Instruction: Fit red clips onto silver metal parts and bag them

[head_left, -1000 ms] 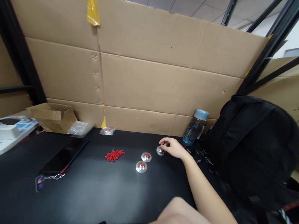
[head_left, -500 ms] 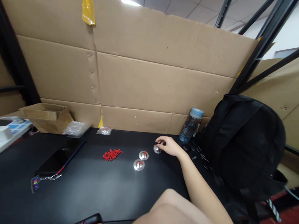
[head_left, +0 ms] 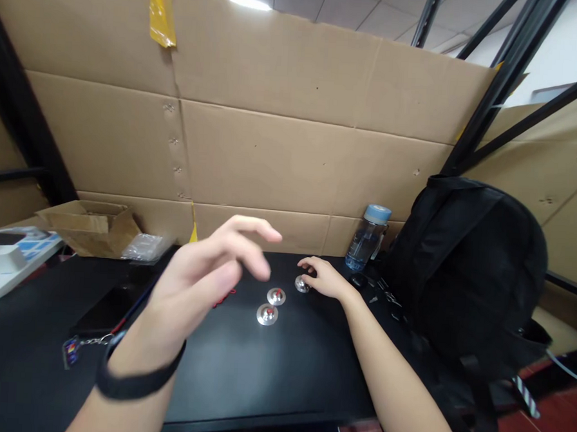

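My left hand is raised over the table in front of me, slightly blurred, its fingers apart and holding nothing. It wears a black wristband and partly covers a heap of red cord. Farther right, my right hand reaches down to a small silver finger cymbal, thumb and fingers curled at its top. That cymbal rests at the tabletop, its centre partly hidden by the fingers. Two more cymbals with red centres, one farther back and one nearer, lie close together between my hands.
A blue-lidded water bottle and a black backpack stand at the right. Left are a dark phone with a key-ring charm, an open cardboard box, clear plastic wrapping and a power strip. Cardboard walls the back.
My left hand has risen from the bottom edge to above the red cord. My right hand stays at the same cymbal. The view has shifted slightly.
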Available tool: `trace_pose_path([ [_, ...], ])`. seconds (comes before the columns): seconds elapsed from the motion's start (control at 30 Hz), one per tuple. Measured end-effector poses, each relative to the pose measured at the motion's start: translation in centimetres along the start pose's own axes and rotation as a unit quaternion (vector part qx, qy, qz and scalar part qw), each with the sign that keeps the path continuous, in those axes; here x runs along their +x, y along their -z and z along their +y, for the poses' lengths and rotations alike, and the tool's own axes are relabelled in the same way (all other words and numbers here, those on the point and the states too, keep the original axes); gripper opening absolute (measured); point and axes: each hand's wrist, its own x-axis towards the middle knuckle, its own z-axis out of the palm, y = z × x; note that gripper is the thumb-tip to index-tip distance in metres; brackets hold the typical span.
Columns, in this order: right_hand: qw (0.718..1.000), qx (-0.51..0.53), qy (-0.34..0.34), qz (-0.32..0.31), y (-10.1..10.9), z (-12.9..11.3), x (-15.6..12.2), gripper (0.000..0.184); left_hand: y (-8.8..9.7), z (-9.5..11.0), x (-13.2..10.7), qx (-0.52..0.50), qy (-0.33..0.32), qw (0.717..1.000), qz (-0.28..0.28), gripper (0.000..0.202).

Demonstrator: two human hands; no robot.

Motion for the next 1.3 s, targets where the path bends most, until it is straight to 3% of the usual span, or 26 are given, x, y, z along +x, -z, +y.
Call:
trace_pose_path([
  [0.07, 1.000, -0.009, 0.024, -0.011, -0.2, -0.3, 0.0, 0.036, 0.1, -0.3, 8.4, 0.045, 0.050, 0.997, -0.042, 0.028],
  [0.13, 0.998, -0.025, 0.037, -0.037, -0.4, -0.7, -0.1, 0.035, 0.2, -2.5, 12.4, 0.131, 0.097, 0.983, -0.085, 0.031],
  [0.2, 0.997, -0.039, 0.039, -0.063, -0.6, -0.9, -0.1, 0.036, 0.5, -6.1, 12.2, 0.196, 0.147, 0.961, -0.127, 0.030],
  [0.3, 0.994, -0.047, 0.036, -0.089, -0.7, -0.8, -0.2, 0.043, 1.5, -11.3, 8.4, 0.236, 0.178, 0.938, -0.180, 0.032],
  [0.4, 0.994, -0.055, 0.028, -0.094, -0.8, -0.4, -0.2, 0.046, 2.4, -13.5, 6.0, 0.222, 0.198, 0.921, -0.251, 0.032],
  [0.57, 0.994, -0.053, 0.039, -0.083, -1.0, -0.6, 0.0, 0.046, 2.2, -12.3, 6.5, 0.237, 0.186, 0.906, -0.297, 0.028],
  [0.83, 0.989, -0.107, 0.026, -0.101, -0.3, -0.9, -0.4, 0.041, 1.2, -11.2, 6.2, 0.309, 0.161, 0.890, -0.295, 0.028],
  [1.0, 0.991, -0.096, 0.040, -0.088, -0.6, -0.7, -0.2, 0.042, 1.0, -10.6, 6.5, 0.263, 0.144, 0.903, -0.306, 0.024],
  [1.17, 0.991, -0.069, 0.072, -0.083, -1.5, -2.5, 0.0, 0.042, -1.1, -8.9, 6.7, 0.213, 0.105, 0.910, -0.340, 0.028],
  [1.3, 0.988, -0.007, 0.122, -0.098, -1.8, -4.6, 0.1, 0.030, -2.9, -7.7, 6.6, 0.212, 0.082, 0.909, -0.350, 0.031],
])
